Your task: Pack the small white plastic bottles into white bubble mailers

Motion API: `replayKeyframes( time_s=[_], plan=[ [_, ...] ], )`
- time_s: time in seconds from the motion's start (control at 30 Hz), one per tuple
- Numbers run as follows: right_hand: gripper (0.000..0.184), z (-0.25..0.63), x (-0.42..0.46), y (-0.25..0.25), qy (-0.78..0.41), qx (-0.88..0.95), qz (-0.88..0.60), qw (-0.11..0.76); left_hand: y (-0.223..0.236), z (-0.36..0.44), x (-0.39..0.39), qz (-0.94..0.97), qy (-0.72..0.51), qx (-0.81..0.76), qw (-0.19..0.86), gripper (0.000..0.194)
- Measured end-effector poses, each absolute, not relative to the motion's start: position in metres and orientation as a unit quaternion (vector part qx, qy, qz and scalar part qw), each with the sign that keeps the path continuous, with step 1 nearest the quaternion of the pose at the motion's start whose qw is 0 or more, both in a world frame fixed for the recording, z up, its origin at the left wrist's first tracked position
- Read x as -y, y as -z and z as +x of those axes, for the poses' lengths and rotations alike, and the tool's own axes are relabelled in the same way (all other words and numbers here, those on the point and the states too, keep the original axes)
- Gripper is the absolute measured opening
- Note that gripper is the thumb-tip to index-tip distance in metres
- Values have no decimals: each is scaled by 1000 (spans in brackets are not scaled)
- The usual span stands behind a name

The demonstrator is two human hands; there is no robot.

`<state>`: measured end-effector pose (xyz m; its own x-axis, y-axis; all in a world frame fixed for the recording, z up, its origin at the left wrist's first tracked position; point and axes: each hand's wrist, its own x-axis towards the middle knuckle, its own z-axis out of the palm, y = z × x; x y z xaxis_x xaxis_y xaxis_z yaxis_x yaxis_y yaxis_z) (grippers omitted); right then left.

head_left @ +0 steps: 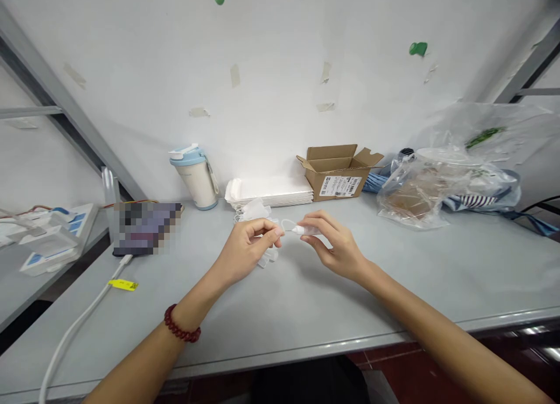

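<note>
Between finger and thumb, my right hand (pixel 335 243) holds a small white squeeze bottle (pixel 307 230) with a narrow tip turned toward the left. My left hand (pixel 249 246) is closed in a pinch just left of that tip. A thin white cord loop (pixel 286 222) curves between the two hands, and its end appears to be in the left fingers. Fingertips hide whatever else the left hand grips. Several small translucent white pieces (pixel 256 210) with thin loops lie behind and below my left hand on the grey table (pixel 306 310).
White flat packs (pixel 275 191) are stacked along the wall beside an open cardboard box (pixel 336 173). A cream and blue tumbler (pixel 195 176) stands left of them. At the right lies a clear plastic bag (pixel 415 194); at the left, a blurred device (pixel 146 229) with a white cable (pixel 83 316).
</note>
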<state>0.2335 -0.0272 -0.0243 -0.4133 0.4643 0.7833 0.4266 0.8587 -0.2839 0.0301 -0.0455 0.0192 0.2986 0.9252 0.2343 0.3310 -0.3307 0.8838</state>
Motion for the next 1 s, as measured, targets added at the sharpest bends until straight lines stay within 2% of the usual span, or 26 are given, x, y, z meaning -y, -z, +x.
replayKeyframes(
  time_s=[0.67, 1.0],
  plan=[
    [21, 233, 28, 25, -11, 845, -260, 467, -15, 32, 46, 710, -378, -454, 383, 27],
    [24, 230, 26, 33, 18, 852, -246, 462, -7, 36, 45, 721, -380, -463, 349, 23]
  ],
)
